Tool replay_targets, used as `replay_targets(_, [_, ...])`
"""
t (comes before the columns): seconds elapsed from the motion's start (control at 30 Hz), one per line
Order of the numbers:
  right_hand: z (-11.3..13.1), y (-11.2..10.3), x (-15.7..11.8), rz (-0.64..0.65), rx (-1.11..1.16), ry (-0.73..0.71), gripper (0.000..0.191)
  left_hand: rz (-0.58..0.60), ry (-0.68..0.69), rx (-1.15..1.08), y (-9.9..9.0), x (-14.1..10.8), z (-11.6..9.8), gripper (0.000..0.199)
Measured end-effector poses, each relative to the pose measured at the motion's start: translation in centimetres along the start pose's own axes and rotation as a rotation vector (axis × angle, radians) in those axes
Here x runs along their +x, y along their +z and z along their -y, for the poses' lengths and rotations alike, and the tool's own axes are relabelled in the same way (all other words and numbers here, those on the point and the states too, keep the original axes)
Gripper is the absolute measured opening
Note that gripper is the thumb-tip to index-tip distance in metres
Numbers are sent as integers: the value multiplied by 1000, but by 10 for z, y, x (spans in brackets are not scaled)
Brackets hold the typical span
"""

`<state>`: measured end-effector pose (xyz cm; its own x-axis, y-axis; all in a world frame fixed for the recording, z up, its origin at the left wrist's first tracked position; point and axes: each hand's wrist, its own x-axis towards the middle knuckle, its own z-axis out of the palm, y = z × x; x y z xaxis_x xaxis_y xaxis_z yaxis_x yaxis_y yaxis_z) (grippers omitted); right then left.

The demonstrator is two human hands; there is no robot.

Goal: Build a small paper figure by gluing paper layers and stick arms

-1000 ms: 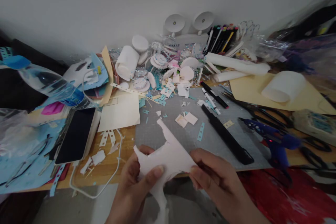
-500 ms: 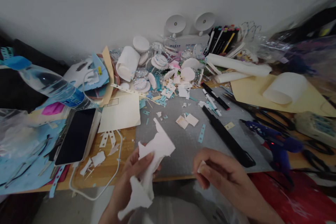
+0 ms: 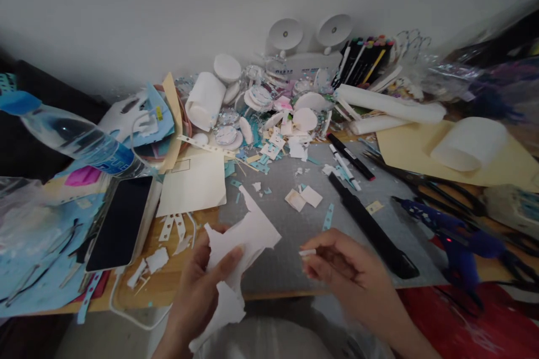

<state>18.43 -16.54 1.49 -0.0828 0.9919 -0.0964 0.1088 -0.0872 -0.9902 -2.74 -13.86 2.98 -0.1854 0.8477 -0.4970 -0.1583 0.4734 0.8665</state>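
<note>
Lower centre: your left grip [image 3: 205,277] is holding torn paper [image 3: 252,228] while your right grip [image 3: 347,266], now apart, is pinching a seemingly detached scrap [image 3: 307,252].

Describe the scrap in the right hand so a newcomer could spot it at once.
Start at the large gray mat. By its near edge, the right hand pinches a small white scrap. Unlike the big torn paper in the left hand, it is a mere sliver.

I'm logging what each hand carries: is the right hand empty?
No, a small white scrap is pinched in the right hand.
</note>
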Motion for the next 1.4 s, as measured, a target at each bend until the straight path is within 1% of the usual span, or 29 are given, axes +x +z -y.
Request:
replay_targets(0.07, [1, -7, 7, -10, -165, -19, 17, 7, 14, 27, -1, 1, -2, 42])
replay_targets(0.13, [4, -16, 14, 44, -299, -6, 18, 27, 24, 35, -3, 2, -4, 43])
replay_targets(0.17, [7, -19, 17, 109, -364, 13, 19, 34, 40, 40, -4, 2, -6, 44])
replay_targets(0.23, [14, -25, 21, 297, -514, 37, 17, 35, 98, 62, -7, 2, -8, 46])
replay_targets(0.3, [22, -27, 26, 490, -672, 18, 12, 25, 145, 91, -11, 1, -10, 49])
replay_targets(0.33, [26, -26, 29, 552, -732, -12, 13, 22, 154, 104, -14, 1, -11, 50])
replay_targets(0.37, [31, -25, 34, 580, -769, -52, 15, 20, 155, 122, -16, 0, -11, 52])
replay_targets(0.4, [35, -22, 41, 569, -781, -96, 17, 22, 159, 149, -19, -1, -11, 52])
replay_targets(0.43, [38, -20, 49, 508, -778, -151, 19, 22, 172, 188, -21, -1, -11, 50])
replay_targets(0.47, [41, -18, 57, 404, -772, -219, 21, 19, 196, 240, -23, -1, -9, 46])
replay_targets(0.5, [43, -16, 65, 267, -777, -292, 25, 15, 225, 299, -25, -2, -8, 41])
replay_targets(0.53, [44, -15, 72, 128, -796, -368, 30, 14, 252, 354, -26, -2, -5, 36])
replay_targets(0.57, [45, -16, 77, 15, -820, -431, 38, 15, 278, 399, -27, -2, -3, 32])
replay_targets(0.6, [43, -18, 78, -59, -847, -471, 46, 19, 304, 431, -28, -2, 0, 28])
replay_targets(0.63, [40, -22, 77, -90, -873, -492, 51, 24, 334, 452, -28, -1, 3, 25])
replay_targets(0.7, [29, -32, 65, -95, -922, -482, 53, 30, 403, 487, -27, 1, 7, 19])
replay_targets(0.73, [21, -38, 57, -117, -959, -478, 47, 30, 444, 507, -27, 2, 9, 16])
replay_targets(0.8, [-1, -51, 37, -194, -1082, -444, 36, 64, 525, 556, -25, 6, 11, 10])
replay_targets(0.83, [-12, -57, 28, -250, -1153, -426, 35, 97, 561, 585, -24, 9, 12, 7])
replay_targets(0.9, [-35, -68, 15, -376, -1310, -385, 46, 166, 621, 654, -22, 15, 15, 1])
replay_targets(0.93, [-45, -72, 10, -418, -1378, -353, 50, 189, 639, 691, -21, 18, 17, 3])
replay_targets(0.97, [-52, -75, 7, -446, -1433, -318, 52, 200, 654, 724, -20, 21, 19, 6])
replay_targets(1.03, [-59, -78, 6, -463, -1479, -254, 48, 205, 678, 761, -17, 25, 24, 14])
replay_targets(1.1, [-57, -80, 8, -468, -1441, -233, 37, 218, 683, 782, -14, 28, 27, 18])
replay_targets(1.17, [-48, -80, 10, -503, -1376, -255, 31, 233, 681, 797, -10, 28, 28, 15])
replay_targets(1.23, [-38, -81, 11, -534, -1327, -302, 32, 240, 688, 813, -7, 28, 28, 13])
replay_targets(1.3, [-33, -80, 11, -540, -1316, -327, 34, 215, 716, 812, -5, 28, 28, 14])
replay_targets(1.4, [-42, -78, 9, -472, -1328, -301, 41, 155, 715, 806, -3, 28, 29, 18])
